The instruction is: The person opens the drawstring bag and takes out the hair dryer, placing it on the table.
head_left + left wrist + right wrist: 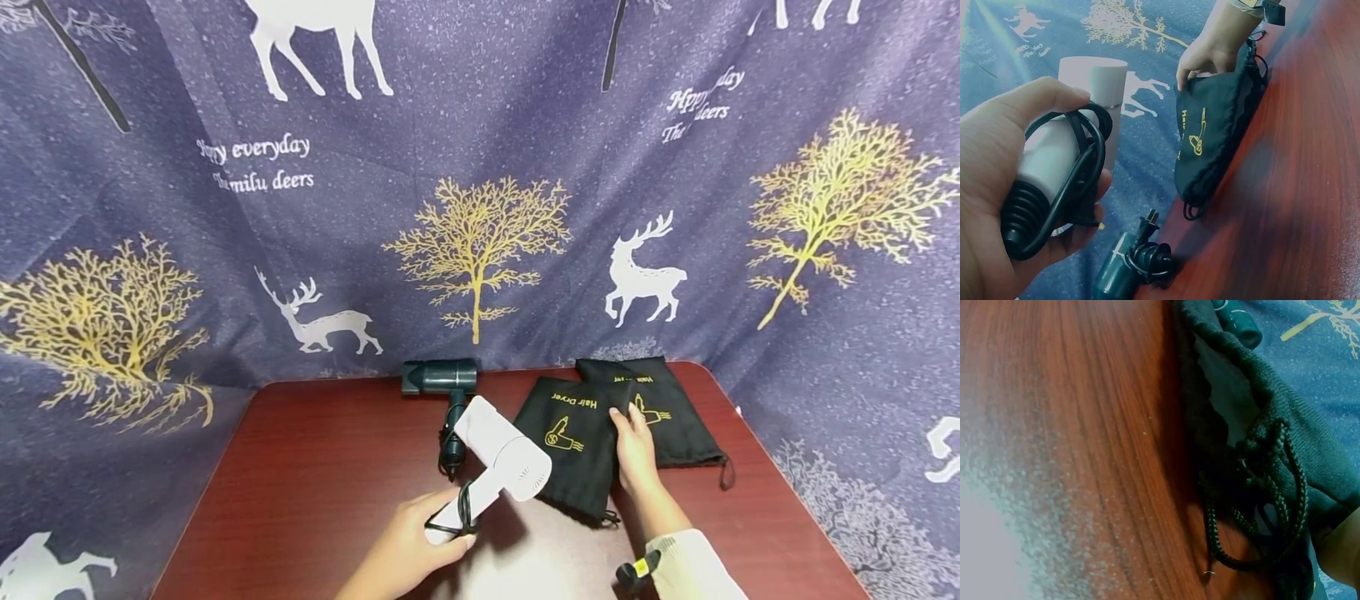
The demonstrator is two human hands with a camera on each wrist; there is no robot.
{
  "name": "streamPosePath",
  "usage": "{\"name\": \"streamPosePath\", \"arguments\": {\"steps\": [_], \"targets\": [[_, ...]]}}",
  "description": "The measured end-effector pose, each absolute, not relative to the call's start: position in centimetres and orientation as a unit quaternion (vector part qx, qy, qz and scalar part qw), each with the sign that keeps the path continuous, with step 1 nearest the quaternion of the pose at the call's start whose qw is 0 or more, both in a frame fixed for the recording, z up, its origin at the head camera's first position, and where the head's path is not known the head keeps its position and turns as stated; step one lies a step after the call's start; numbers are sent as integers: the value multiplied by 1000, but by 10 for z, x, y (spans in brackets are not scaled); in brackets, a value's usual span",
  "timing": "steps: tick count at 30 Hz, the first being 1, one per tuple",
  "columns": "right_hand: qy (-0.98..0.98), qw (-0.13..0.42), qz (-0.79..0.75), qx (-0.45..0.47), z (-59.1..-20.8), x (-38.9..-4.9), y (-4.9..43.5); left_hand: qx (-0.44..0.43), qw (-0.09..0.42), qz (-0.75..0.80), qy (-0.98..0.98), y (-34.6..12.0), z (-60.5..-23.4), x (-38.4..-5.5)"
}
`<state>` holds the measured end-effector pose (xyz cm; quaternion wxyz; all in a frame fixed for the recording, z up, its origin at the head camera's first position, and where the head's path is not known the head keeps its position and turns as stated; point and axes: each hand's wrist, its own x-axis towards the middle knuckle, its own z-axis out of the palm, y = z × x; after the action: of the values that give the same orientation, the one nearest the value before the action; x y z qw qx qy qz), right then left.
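My left hand (420,533) grips the handle of a white hair dryer (498,446), its black cord (1094,156) wound in loops around the handle. The dryer is held above the table, its barrel slanting toward the back left. My right hand (636,442) pinches the right edge of a black drawstring bag (566,429) printed "Hair Dryer" in yellow. In the right wrist view the bag's mouth (1232,394) gapes somewhat, with its drawcord (1300,487) hanging in a loop. A second black bag (678,425) lies flat behind and right of the right hand.
A dark green hair dryer (442,377) lies at the table's back edge, its cord bundled around its handle and its plug (1149,219) sticking out. The reddish wooden table (322,467) meets a blue printed curtain (420,108) at the back.
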<state>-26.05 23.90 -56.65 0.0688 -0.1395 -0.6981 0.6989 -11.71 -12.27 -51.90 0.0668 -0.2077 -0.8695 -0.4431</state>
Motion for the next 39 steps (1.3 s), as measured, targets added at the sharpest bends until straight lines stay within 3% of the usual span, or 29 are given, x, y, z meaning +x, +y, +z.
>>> {"name": "streamPosePath", "arguments": {"steps": [39], "targets": [[-664,28,739,-115,-571,-251,241,-51,124,-408,-903,-133,-528,-127]]}}
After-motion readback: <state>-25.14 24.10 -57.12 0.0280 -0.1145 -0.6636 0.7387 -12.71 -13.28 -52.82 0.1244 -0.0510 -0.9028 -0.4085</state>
